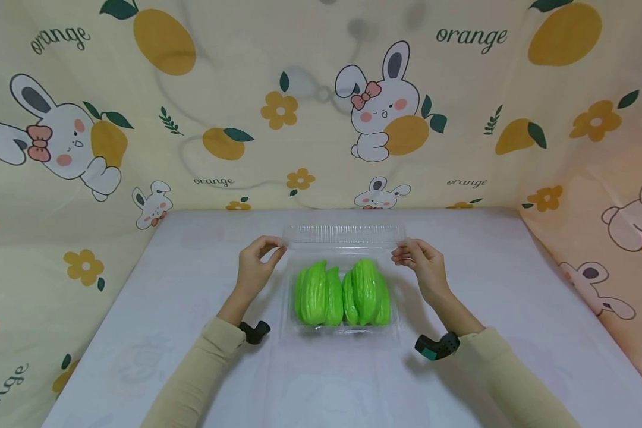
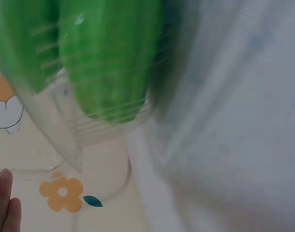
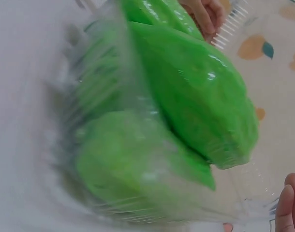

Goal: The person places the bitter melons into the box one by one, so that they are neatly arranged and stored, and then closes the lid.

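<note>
A clear plastic clamshell box (image 1: pixel 289 321) stands on the table with its lid (image 1: pixel 348 233) raised at the back. Inside lie two bright green, glossy, ridged fruit-like pieces (image 1: pixel 314 294), (image 1: pixel 366 292), side by side. With thumb and fingertips, my left hand (image 1: pixel 257 264) pinches the lid's left corner. On the opposite corner, my right hand (image 1: pixel 425 267) holds the lid's edge between thumb and fingers. Close up in the right wrist view, the green pieces (image 3: pixel 191 92) show through the box's ribbed wall. The left wrist view shows only some left fingertips (image 2: pixel 2 198) at the lid's edge.
A white-covered table (image 1: pixel 192 285) bears the box. Behind it and at both sides hangs a cream cloth (image 1: pixel 310 137) printed with rabbits, oranges and flowers. Dark wrist cameras (image 1: pixel 255 332), (image 1: pixel 437 346) sit on both wrists, near the box's front corners.
</note>
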The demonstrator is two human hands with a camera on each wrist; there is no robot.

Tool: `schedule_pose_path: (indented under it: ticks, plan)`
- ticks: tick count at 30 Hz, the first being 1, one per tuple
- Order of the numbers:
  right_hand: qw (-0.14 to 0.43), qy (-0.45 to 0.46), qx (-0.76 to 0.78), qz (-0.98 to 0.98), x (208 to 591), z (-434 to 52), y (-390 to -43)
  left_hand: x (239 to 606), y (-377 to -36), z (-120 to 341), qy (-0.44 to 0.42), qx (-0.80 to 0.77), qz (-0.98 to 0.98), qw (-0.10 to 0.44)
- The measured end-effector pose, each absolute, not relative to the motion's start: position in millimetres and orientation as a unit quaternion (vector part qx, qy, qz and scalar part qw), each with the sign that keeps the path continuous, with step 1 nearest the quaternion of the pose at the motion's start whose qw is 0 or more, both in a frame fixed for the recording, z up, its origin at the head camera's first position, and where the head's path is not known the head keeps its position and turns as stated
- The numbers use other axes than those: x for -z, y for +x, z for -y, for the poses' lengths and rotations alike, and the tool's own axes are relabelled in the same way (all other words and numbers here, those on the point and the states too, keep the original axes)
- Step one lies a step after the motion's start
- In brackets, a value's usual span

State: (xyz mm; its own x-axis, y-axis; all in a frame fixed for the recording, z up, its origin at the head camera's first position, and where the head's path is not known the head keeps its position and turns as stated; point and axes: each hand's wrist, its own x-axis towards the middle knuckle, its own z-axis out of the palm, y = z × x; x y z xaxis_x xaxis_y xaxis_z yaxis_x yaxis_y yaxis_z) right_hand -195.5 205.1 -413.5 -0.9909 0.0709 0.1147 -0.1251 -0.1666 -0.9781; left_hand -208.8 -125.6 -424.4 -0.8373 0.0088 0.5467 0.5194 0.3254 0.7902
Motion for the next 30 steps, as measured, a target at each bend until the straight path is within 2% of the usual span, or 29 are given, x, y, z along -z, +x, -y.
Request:
schedule_pose_path:
  ticks: [6,16,30]
  plan:
    - [0.051,0.028,-0.752,0.657,417,-209,-194,426,-208,125,-0.147,0.555,0.792,0.209]
    - [0.005,0.072,-0.768,0.636,413,-215,-186,424,-198,126,-0.077,0.588,0.797,0.116]
    - [-0.023,0.053,-0.752,0.656,407,-217,-176,417,-187,128,-0.061,0.593,0.802,0.033]
